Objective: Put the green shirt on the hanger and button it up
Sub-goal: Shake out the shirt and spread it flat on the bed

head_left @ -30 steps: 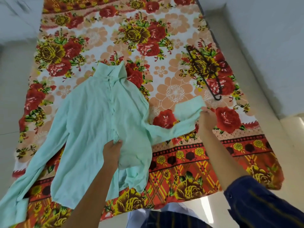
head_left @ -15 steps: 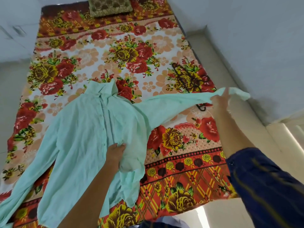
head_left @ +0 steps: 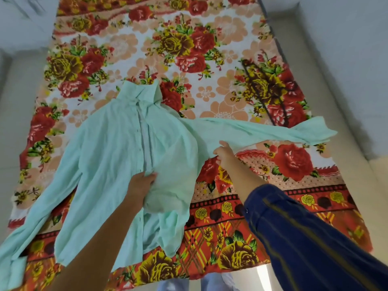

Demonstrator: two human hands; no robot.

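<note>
I've got the shirt (head_left: 109,156) flat on the bed (head_left: 231,49), collar at 12, w/ left hand (head_left: 141,183) fingers curled on the placket to pin it, right hand (head_left: 225,154) loosely pinching the sleeve at 3, prob to square it for the hanger (head_left: 260,95) at 1-2.

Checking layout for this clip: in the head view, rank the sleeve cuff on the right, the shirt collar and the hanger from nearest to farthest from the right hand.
1. Shirt collar, up and left of the right hand.
2. Sleeve cuff, to the right; close call with the collar.
3. Hanger, upper right, partly under the sleeve.
</note>
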